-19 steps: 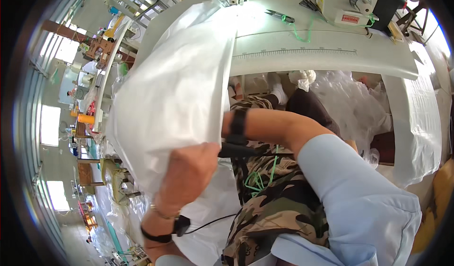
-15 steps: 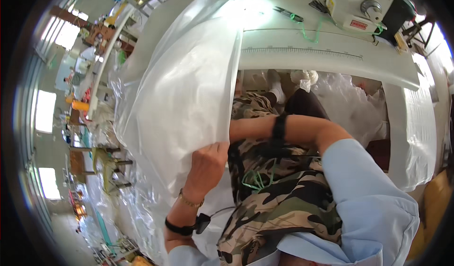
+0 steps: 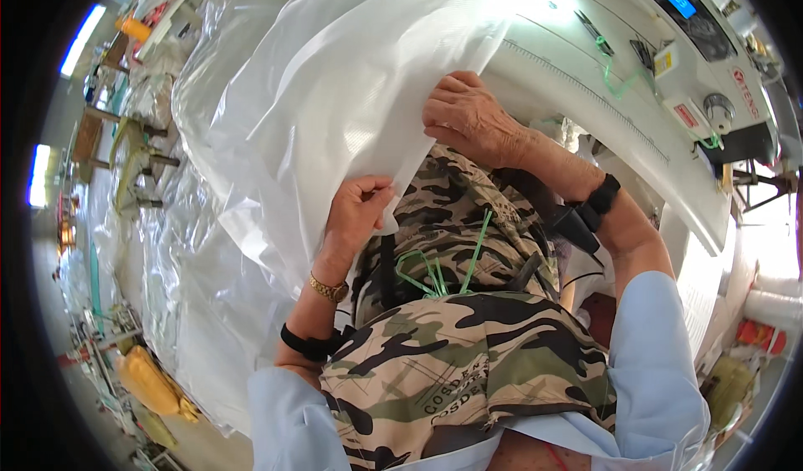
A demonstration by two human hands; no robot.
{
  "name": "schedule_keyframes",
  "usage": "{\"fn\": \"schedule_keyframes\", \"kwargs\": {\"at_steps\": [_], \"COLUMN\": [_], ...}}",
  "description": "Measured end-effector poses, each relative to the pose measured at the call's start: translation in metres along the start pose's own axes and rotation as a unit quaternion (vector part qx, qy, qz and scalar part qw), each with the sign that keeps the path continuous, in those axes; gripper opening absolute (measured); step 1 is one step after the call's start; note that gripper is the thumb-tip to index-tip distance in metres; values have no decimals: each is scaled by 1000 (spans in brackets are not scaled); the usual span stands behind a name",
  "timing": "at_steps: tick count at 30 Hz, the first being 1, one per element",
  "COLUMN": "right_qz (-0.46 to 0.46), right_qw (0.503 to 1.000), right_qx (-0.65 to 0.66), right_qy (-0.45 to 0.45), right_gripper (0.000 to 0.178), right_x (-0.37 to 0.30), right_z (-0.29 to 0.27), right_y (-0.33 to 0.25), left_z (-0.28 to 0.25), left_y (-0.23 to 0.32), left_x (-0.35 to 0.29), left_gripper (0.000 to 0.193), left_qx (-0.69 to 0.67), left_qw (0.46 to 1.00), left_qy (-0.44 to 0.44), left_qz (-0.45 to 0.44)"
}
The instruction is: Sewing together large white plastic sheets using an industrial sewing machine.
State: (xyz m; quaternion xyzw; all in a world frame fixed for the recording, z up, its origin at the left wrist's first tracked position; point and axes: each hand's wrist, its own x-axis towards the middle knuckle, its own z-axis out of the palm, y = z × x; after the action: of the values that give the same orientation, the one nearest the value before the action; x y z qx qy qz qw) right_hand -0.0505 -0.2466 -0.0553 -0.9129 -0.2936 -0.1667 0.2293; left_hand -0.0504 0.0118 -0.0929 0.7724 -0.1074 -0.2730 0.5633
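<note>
A large white translucent plastic sheet [image 3: 335,94] hangs in folds off the sewing table's near left side. Its upper end runs beneath the bright lamp at the top. Lower on its right edge, my left hand [image 3: 355,212] pinches the sheet between thumb and bent fingers. Higher along the same edge, my right hand [image 3: 475,120] is closed with its fingers curled over the plastic; the fingertips are partly hidden. Between the hands the edge slopes over my camouflage apron [image 3: 468,329], which has green strands [image 3: 473,258] lying on it.
A white sewing machine [image 3: 711,86] with a lit display stands at the upper right. Thread snips [image 3: 594,34] and green thread lie on its table [image 3: 585,94], near a printed ruler scale. More clear plastic [image 3: 184,304] heaps at the left, by a wooden stool [image 3: 130,157].
My right hand has come out from behind the sheet and now grips its edge above my left hand. The view has turned, and the machine appears farther right.
</note>
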Motion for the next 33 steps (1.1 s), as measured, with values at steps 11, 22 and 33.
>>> {"fn": "schedule_keyframes", "kwargs": {"at_steps": [11,22,33], "right_qz": [-31,-25,24], "right_qw": [999,997,999], "right_qx": [-3,-48,-30], "right_qy": [-23,-48,-12], "right_gripper": [16,13,11], "right_x": [2,10,17], "right_z": [2,1,-20], "right_y": [-12,-17,14], "left_z": [14,15,0], "left_y": [0,10,22], "left_x": [-4,5,-3], "left_gripper": [34,9,19], "left_qx": [-25,48,114], "left_qw": [976,944,942], "left_qy": [47,116,98], "left_qz": [210,304,299]}}
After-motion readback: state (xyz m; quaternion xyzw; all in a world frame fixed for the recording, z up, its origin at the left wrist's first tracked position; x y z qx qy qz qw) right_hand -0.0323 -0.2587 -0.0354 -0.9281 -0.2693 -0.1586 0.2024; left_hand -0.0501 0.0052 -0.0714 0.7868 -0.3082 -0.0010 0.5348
